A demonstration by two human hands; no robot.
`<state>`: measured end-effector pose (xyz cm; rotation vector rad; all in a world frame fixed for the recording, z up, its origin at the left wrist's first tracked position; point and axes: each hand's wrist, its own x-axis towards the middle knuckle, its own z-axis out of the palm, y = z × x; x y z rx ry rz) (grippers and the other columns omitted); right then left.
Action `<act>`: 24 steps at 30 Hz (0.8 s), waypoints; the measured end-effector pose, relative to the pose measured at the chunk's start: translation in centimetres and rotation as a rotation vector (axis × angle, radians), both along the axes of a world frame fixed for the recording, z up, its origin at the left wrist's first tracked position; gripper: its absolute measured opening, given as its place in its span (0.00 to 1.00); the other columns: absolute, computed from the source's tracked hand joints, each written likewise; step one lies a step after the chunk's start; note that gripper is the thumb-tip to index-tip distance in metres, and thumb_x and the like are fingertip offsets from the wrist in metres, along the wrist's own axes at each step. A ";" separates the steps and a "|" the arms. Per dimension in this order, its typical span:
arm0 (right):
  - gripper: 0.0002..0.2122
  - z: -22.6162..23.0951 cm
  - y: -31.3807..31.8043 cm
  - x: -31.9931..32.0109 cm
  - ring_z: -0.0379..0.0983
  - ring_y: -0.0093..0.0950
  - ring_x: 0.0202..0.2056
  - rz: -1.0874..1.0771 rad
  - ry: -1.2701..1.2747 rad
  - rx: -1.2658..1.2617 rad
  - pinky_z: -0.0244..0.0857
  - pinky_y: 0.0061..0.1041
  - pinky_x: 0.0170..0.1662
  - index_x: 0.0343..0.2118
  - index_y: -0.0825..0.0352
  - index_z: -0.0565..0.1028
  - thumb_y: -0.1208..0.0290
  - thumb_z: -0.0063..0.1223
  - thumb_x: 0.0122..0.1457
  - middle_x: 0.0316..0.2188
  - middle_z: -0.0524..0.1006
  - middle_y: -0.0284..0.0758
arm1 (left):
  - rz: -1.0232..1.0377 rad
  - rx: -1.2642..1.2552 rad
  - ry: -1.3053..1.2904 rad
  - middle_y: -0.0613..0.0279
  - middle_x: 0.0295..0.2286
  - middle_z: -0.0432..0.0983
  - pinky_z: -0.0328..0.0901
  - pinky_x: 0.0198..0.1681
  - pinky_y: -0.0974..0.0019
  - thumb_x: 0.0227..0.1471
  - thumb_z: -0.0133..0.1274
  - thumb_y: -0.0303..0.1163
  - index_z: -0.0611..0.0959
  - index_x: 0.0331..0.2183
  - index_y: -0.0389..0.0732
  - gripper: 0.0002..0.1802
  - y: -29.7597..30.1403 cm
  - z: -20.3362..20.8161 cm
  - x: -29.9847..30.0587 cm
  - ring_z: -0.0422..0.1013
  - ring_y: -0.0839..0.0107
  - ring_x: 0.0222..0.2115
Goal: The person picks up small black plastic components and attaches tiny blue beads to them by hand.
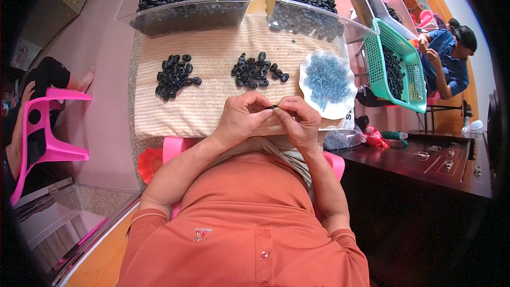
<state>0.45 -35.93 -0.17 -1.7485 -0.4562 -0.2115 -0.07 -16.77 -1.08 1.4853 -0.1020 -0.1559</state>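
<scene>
My left hand (243, 118) and my right hand (300, 121) meet at the near edge of the towel-covered table. Between their pinched thumbs and fingers is a small black plastic piece (274, 107), mostly hidden by the fingertips. Just beyond my hands lies a loose pile of small oval black plastic pieces (255, 70), several with holes. A second pile of like pieces (172, 77) lies farther left. Close by my right hand, a white scalloped plate (304, 88) carries a heap of tiny blue-grey parts (326, 81), too small to name.
Two clear plastic bins (194, 18) (303, 18) full of black pieces stand at the table's far edge. To the right are a green basket (382, 74) and a seated person (449, 58). A pink chair (48, 133) with another person is at left.
</scene>
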 end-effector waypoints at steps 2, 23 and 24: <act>0.05 0.0 -0.1 -0.1 0.77 0.26 0.34 -0.007 0.012 -0.005 0.70 0.22 0.37 0.33 0.72 0.81 0.86 0.65 0.54 0.33 0.81 0.38 | -0.038 0.038 -0.007 0.66 0.32 0.83 0.73 0.40 0.74 0.55 0.65 0.21 0.85 0.38 0.35 0.08 0.1 0.1 0.0 0.77 0.81 0.34; 0.02 0.5 -0.1 0.2 0.76 0.19 0.35 0.042 0.443 0.226 0.70 0.19 0.41 0.32 0.72 0.83 0.81 0.66 0.57 0.33 0.83 0.32 | -0.069 -0.024 -0.003 0.66 0.30 0.81 0.71 0.35 0.76 0.51 0.68 0.19 0.80 0.29 0.38 0.10 0.8 -0.7 0.7 0.75 0.83 0.31; 0.02 0.6 -0.1 0.4 0.76 0.18 0.35 0.039 0.359 0.158 0.70 0.19 0.40 0.32 0.72 0.84 0.80 0.66 0.57 0.32 0.83 0.32 | -0.068 -0.023 -0.010 0.66 0.30 0.81 0.71 0.35 0.76 0.51 0.68 0.19 0.80 0.29 0.38 0.10 0.9 -0.7 0.7 0.75 0.83 0.31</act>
